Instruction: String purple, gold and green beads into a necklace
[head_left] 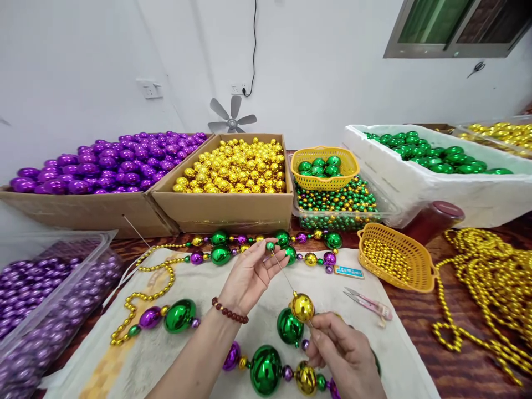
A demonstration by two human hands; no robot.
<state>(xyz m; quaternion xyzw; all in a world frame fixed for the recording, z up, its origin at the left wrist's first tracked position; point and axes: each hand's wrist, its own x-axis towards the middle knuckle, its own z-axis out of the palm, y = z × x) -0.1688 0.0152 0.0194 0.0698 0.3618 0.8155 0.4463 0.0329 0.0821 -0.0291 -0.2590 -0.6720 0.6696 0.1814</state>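
Across twelve o'clock, at the back of the table (pixel 465 360): a cardboard box of purple balls (pixel 83 208), a box of gold balls (pixel 226 213) beside it, and toward two o'clock a white foam crate of green balls (pixel 436 188). At nine o'clock, a clear plastic tub of purple beads (pixel 62 299). Between the gold box and the foam crate, a clear tray of small green and gold beads (pixel 336 205), with a yellow basket of green balls (pixel 320 166) on top. At three o'clock, a heap of gold bead strings (pixel 486 288); nearer centre, a second yellow basket (pixel 394 257), tipped on its side and holding small gold beads. Spread under the work, a pale towel (pixel 199 310) bearing finished strands of green, purple and gold (one along the top edge, others at seven and six o'clock). Just below centre, the left hand (pixel 249 274), palm up, fingertips pinched narrowly on a small green bead (pixel 270 245) at the upper end of a thin needle (pixel 282 271). At five o'clock, the right hand (pixel 343 352), closed on the lower end of that needle, just under a gold ball (pixel 302 307) threaded on it. Touching the gold ball at its lower left, a green ball (pixel 288 327). At four o'clock on the towel, small pink-handled snips (pixel 369 302), well apart from both hands.
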